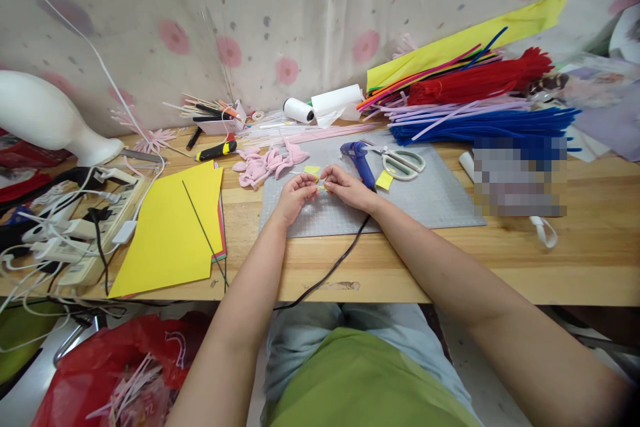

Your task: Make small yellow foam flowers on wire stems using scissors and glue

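Observation:
My left hand (296,195) and my right hand (345,187) meet over the grey cutting mat (430,197), fingers pinched together on a small yellow piece (320,185) held between them. A second yellow scrap (312,171) lies just beyond the fingers, and a third (385,179) sits to the right. A blue glue gun (358,159) rests behind my right hand, its black cord running off the table's front edge. White-handled scissors (401,161) lie beside it. Pink pipe-cleaner shapes (267,165) are heaped at the mat's far left corner.
Yellow paper sheets (173,227) with a thin black wire lie left of the mat. A power strip with white cables (80,230) fills the far left. Bundles of coloured pipe cleaners (480,100) are stacked at the back right. A red bag (120,373) sits below the table.

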`<state>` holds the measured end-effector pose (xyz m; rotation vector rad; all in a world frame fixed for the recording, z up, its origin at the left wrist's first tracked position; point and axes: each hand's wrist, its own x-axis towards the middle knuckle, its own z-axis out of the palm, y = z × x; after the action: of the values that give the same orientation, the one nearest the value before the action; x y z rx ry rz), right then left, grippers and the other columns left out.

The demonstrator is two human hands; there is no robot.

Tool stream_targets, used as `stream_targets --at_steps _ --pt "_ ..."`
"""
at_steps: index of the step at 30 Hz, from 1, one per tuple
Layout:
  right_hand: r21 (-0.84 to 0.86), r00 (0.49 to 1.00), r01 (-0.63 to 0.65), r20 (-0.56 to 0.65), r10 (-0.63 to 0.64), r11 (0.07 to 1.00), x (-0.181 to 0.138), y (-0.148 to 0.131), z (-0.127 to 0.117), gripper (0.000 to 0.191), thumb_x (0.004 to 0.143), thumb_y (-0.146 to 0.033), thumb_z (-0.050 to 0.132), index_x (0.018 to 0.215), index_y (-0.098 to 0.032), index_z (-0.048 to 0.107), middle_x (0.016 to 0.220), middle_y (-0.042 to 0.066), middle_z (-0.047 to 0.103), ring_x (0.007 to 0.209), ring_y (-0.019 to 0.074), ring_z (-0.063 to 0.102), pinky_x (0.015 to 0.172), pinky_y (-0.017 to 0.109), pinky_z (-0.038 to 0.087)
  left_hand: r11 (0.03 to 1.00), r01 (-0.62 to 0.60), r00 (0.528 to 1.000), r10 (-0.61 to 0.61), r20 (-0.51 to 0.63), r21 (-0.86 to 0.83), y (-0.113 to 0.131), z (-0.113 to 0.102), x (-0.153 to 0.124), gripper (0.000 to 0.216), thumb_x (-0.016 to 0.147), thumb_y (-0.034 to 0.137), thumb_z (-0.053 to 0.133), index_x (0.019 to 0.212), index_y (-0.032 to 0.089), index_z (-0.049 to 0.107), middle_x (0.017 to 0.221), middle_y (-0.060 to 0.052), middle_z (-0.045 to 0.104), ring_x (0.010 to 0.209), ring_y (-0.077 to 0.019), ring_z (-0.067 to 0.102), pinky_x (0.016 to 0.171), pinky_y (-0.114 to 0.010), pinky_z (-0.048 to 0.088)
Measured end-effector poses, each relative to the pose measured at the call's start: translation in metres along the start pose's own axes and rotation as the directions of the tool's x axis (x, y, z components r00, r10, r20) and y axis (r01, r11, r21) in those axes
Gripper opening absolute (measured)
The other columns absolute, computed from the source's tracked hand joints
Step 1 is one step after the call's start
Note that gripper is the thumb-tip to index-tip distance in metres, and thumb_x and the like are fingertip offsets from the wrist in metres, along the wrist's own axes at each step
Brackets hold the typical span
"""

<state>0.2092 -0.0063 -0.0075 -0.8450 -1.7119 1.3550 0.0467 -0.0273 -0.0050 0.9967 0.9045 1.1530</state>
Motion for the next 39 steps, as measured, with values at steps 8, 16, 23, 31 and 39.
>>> stream_targets --at_steps 8,16,23,31,39 --pt "0.024 0.999 0.013 0.035 -0.013 1.0 -0.001 0.0 0.001 0.016 0.075 -0.027 0.055 0.087 -0.022 0.047 0.066 -0.005 0.047 0.061 0.0102 0.045 0.06 0.024 0.036 0.997 -0.015 1.0 0.016 -0.009 0.081 -0.003 -0.001 0.001 0.026 0.059 0.019 0.07 0.081 0.014 0.057 0.062 0.003 0.056 0.056 -0.0072 0.056 0.053 -0.02 0.039" --pt "0.066 0.998 -0.01 0.059 0.006 0.998 -0.004 -0.008 0.0 0.019 0.074 -0.029 0.058 0.086 -0.022 0.045 0.063 -0.007 0.046 0.059 0.009 0.043 0.057 0.023 0.034 0.977 -0.05 0.999 0.049 0.011 0.205 -0.006 0.001 0.003 0.021 0.061 0.024 0.069 0.076 0.015 0.057 0.062 0.003 0.056 0.055 -0.0076 0.054 0.048 -0.019 0.039" --pt "0.066 0.997 -0.017 0.07 0.012 0.998 -0.005 -0.01 -0.001 0.021 0.073 -0.033 0.06 0.084 -0.022 0.046 0.062 -0.006 0.045 0.058 0.0092 0.041 0.056 0.023 0.032 0.962 -0.036 0.999 0.03 0.026 0.272 -0.003 0.002 0.001 0.016 0.063 0.027 0.069 0.067 0.015 0.06 0.055 0.003 0.054 0.049 -0.0059 0.048 0.047 -0.02 0.037" --pt "0.08 0.997 -0.016 0.082 0.009 0.997 -0.003 -0.005 -0.001 0.022 0.073 -0.034 0.061 0.085 -0.022 0.046 0.06 -0.007 0.045 0.057 0.0095 0.042 0.057 0.023 0.032 0.963 -0.003 1.0 0.0 0.01 0.27 -0.003 0.002 0.001 0.02 0.063 0.032 0.07 0.062 0.015 0.06 0.049 0.003 0.051 0.043 -0.0051 0.043 0.044 -0.02 0.033" --pt "0.05 0.996 -0.002 0.091 -0.003 0.999 -0.005 -0.007 -0.001 0.022 0.075 -0.034 0.059 0.086 -0.022 0.046 0.062 -0.006 0.045 0.058 0.0092 0.043 0.056 0.023 0.033 0.954 0.005 1.0 0.004 -0.031 0.299 -0.003 0.004 0.001 0.023 0.059 0.034 0.071 0.062 0.014 0.061 0.044 0.005 0.046 0.039 -0.0035 0.036 0.041 -0.02 0.025"
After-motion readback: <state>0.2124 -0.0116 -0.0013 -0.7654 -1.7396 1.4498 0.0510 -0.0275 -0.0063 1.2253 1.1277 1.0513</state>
